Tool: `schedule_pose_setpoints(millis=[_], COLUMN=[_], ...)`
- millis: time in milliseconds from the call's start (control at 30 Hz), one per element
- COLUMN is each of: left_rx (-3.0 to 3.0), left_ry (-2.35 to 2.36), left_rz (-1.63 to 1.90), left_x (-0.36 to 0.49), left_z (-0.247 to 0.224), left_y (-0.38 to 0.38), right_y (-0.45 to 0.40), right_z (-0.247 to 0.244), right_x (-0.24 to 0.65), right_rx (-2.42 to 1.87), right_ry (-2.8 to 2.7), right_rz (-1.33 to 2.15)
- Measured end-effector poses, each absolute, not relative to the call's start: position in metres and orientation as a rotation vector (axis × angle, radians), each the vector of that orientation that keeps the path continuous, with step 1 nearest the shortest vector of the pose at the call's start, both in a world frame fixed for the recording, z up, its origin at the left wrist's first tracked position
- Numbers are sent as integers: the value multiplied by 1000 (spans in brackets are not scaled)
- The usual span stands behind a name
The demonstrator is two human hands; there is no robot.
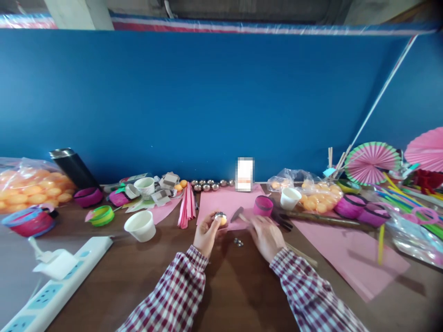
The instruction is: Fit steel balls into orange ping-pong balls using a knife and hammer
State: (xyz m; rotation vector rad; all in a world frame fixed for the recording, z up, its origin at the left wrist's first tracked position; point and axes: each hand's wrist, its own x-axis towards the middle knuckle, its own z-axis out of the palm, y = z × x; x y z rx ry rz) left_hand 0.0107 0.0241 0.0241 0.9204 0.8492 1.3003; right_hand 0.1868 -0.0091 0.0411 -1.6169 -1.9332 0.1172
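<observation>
Blue wall [207, 101] stands behind a brown counter [121, 286]. On the left, a white cup [140, 227] sits near the left hand [206, 234], which pinches a shiny orange ball [220, 218] in its fingertips. Right of the ball, the right hand [266, 235] is over the small hammer [241, 216], but I cannot tell its grip.

At six o'clock from the middle of our view, we have a small round ball [220, 218], shiny silver on top and orange-yellow below, held silver side up. Just beside it, at three o'clock, we have the dark, blurred head of a hammer [237, 214]. Its pale, slim handle slants toward four o'clock, partly hidden from us along its middle.
</observation>
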Motion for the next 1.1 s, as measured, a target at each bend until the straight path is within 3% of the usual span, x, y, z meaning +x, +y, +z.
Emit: schedule_pose_setpoints(millis=[100,300,1100], left_rx=[948,1265,1416], left_ry=[890,1050,1331], left_rz=[1396,1457,1311], left_x=[3,-8,-2], left_z=[22,17,16], left_y=[33,41,38], right_y=[-11,-7,-30], right_z=[42,39,49], right_x=[194,197,168], right_rx=[-1913,-2103,-1649], right_ry=[-2072,-2133,-2121], right_rz=[-143,-191,-529])
